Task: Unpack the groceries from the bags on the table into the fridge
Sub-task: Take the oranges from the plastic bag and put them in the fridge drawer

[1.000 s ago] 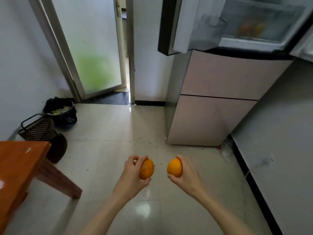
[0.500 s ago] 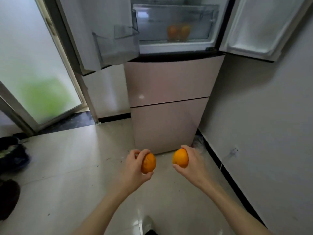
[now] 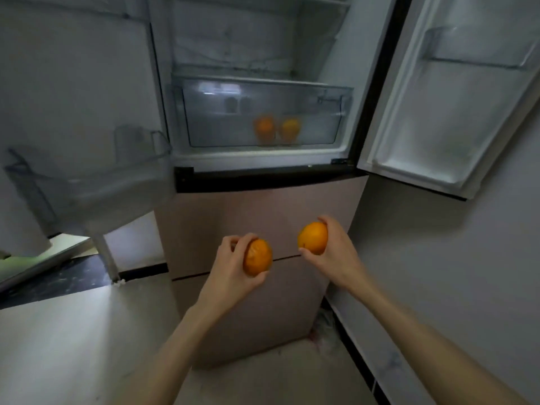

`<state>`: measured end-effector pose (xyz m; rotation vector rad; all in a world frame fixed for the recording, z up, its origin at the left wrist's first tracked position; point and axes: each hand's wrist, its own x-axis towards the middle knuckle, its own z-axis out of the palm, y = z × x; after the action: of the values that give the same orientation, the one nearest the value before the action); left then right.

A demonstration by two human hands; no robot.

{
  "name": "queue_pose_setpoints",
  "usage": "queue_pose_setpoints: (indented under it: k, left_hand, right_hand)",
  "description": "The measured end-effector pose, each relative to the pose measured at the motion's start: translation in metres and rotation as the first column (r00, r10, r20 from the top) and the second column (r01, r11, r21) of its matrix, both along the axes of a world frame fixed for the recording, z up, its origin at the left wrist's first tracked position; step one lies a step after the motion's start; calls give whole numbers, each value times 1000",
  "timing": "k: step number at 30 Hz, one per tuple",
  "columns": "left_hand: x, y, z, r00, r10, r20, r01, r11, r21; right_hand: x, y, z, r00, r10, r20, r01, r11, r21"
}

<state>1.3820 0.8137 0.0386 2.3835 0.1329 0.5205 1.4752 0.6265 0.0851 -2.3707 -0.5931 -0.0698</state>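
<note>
Underfoot, pale glossy floor tiles [image 3: 58, 340] with a bright patch of reflected light, a dark threshold strip [image 3: 55, 280] off to the left, a grey wall [image 3: 467, 273] with a black skirting line on the right. Straight ahead, a fridge [image 3: 257, 217] with beige lower drawer fronts and both upper doors swung wide: left door [image 3: 73, 112] carrying a clear bin, right door [image 3: 455, 106] with a white liner and a clear shelf. Inside the upper compartment, a transparent crisper drawer [image 3: 204, 112] with two oranges [image 3: 276, 128] resting side by side behind its front, blurred by the plastic. Out in front of the beige panels, well below that drawer, both bare forearms raised. Left hand [image 3: 230, 270] with fingers closed around one orange [image 3: 257, 261], rind bright with faint lighter streaks near the thumb. Right hand [image 3: 336, 252] with fingers wrapped around a second orange [image 3: 312, 238], smooth, round, slightly higher. Two held fruits near each other, not touching, neither yet inside the fridge.
</note>
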Motion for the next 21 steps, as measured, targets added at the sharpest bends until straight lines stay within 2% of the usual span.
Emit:
queue_pose_setpoints:
  k: [5, 10, 15, 21]
  left_hand:
    - [94, 21, 70, 992, 31, 119, -22, 997, -75]
    - [174, 41, 130, 964, 55, 260, -36, 996, -76]
    - [246, 58, 185, 889, 163, 427, -124, 985, -117]
    - [312, 88, 232, 855, 275, 439, -289, 957, -36]
  right_hand:
    - [85, 27, 61, 997, -30, 71, 15, 981, 193]
    - [161, 60, 114, 961, -42, 273, -22, 973, 229]
    - [236, 92, 167, 929, -69, 365, -66, 937, 344]
    - [313, 128, 213, 902, -5, 433, -145, 939, 313]
